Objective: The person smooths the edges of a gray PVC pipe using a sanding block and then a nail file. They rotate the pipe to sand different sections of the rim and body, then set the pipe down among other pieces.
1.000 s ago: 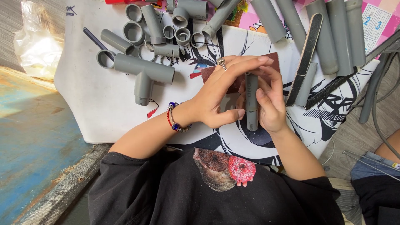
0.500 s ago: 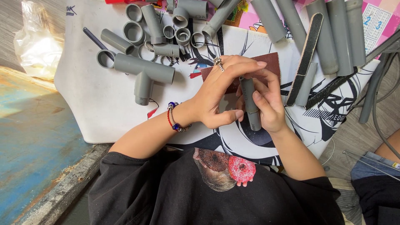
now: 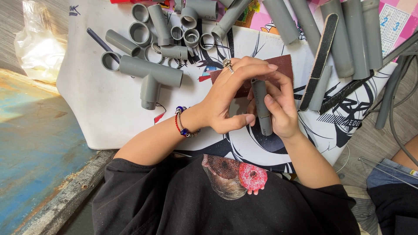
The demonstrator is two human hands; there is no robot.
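Observation:
My right hand (image 3: 281,111) grips a short grey pipe piece (image 3: 261,104) and holds it upright in front of my chest. My left hand (image 3: 230,98), with a ring and a beaded bracelet, curls over a brown sandpaper sheet (image 3: 284,65). Its fingertips reach the pipe's upper end and its thumb lies by the pipe's lower half. Most of the sandpaper is hidden under that hand. Both hands are over a white board with a black-and-white drawing (image 3: 100,113).
A grey T-fitting (image 3: 148,76) lies left of my hands, with short pipe pieces and rings (image 3: 174,30) behind it. Long grey pipes (image 3: 339,35) and a black sanding stick (image 3: 320,61) lie at right. A plastic bag (image 3: 39,48) sits far left. Another person's leg (image 3: 400,174) shows at right.
My left fingers have drawn back a little to the left, so more of the pipe's top end shows. The pipe has tilted slightly in my right hand.

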